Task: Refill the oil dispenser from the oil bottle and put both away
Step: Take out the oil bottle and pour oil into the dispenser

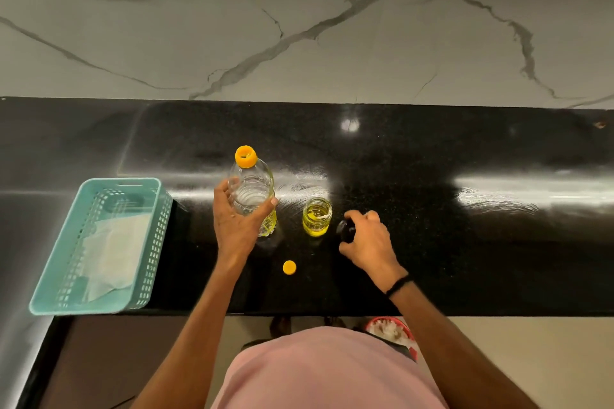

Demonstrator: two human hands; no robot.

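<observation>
A clear plastic oil bottle [253,189] with an orange neck ring stands upright on the black counter [465,242], with a little yellow oil at its bottom. My left hand [234,222] is wrapped around its body. Its orange cap [289,267] lies loose on the counter in front. To the right stands the small glass oil dispenser [317,216], uncapped and holding yellow oil. My right hand [367,237] rests on the counter just right of the dispenser, curled over a dark round lid [345,230].
A teal plastic basket [99,246] with a white cloth inside sits at the counter's left front corner. A marble wall [299,26] with a socket rises behind the counter. A red-rimmed container [392,330] is on the floor below the counter's edge.
</observation>
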